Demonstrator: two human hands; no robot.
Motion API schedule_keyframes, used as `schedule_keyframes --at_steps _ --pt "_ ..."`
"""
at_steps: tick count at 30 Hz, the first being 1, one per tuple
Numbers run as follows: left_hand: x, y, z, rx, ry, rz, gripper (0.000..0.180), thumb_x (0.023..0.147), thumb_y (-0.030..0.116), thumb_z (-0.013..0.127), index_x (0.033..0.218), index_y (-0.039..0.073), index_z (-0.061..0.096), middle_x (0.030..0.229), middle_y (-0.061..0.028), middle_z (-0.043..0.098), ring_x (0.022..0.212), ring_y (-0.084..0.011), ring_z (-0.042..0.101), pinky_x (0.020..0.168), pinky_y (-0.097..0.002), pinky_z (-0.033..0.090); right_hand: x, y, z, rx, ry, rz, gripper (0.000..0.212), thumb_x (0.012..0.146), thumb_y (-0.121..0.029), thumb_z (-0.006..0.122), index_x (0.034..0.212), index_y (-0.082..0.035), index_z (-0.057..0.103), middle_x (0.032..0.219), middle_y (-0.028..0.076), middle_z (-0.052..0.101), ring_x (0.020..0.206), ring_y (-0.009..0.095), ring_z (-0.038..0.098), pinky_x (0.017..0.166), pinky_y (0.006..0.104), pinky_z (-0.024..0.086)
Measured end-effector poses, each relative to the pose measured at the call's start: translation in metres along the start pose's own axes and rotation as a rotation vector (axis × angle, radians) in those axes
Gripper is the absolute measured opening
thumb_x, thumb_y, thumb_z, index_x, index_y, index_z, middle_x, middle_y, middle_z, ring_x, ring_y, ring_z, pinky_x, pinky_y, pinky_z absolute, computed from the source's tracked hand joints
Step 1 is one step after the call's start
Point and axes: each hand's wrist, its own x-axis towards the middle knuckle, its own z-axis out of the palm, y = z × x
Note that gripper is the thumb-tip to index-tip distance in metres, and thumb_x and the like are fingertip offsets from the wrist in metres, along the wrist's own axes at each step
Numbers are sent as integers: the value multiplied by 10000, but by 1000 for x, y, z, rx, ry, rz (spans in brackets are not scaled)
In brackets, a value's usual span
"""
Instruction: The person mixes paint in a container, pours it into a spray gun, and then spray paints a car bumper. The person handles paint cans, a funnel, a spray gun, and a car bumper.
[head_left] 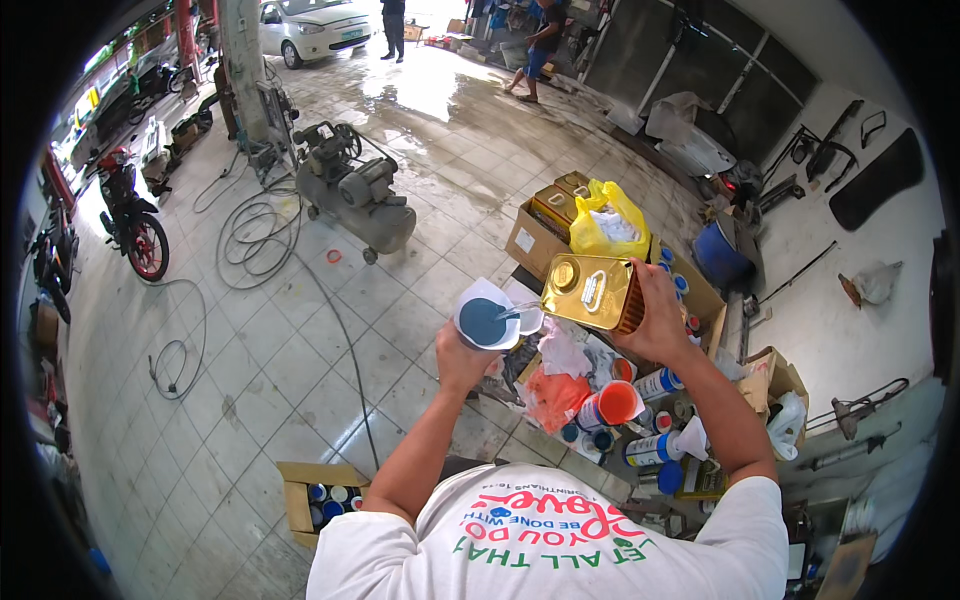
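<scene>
My left hand [461, 360] is wrapped round a white cup [484, 346] holding blue-grey paint [482, 320]. In my right hand [656, 318] is a gold rectangular tin [615, 286], gripped by its far-right side and tilted toward the cup. A clear stream of liquid [518, 309] runs from the tin's left edge into the cup. The tin's top shows a round cap and a pale carry handle. Below the tin, a cluttered surface bears an orange-filled container [618, 403], crumpled plastic and several paint cans [648, 450].
Past the tin stand a yellow plastic bag [608, 225] and a cardboard box [532, 240] of gold tins. An air compressor [355, 190] and coiled hose [258, 240] occupy the tiled floor. An open box [297, 495] of cans sits lower left. Two people stand or walk far off.
</scene>
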Motion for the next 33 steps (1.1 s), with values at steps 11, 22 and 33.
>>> schedule_keyframes --at_steps 11,22,33 --pt "7 -8 -4 57 -22 32 472 648 209 936 1051 37 760 1013 -147 777 930 -293 757 837 -398 580 9 -11 -4 -15 4 -6 1149 565 -199 914 1552 -34 350 1317 222 458 1223 422 484 1067 497 418" --pt "7 2 0 25 -25 -19 501 677 197 916 1118 33 743 1027 -127 777 951 -241 759 851 -373 579 11 -3 -3 -14 25 -25 1174 563 -211 931 1560 -29 339 1317 213 455 1230 414 484 1061 492 417" --pt "12 -10 15 69 -23 15 507 672 185 923 1122 40 740 1042 -108 780 958 -217 755 858 -356 578 12 7 -7 -45 32 -12 1139 579 -232 929 1550 -46 363 1308 188 466 1224 399 494 1062 483 421"
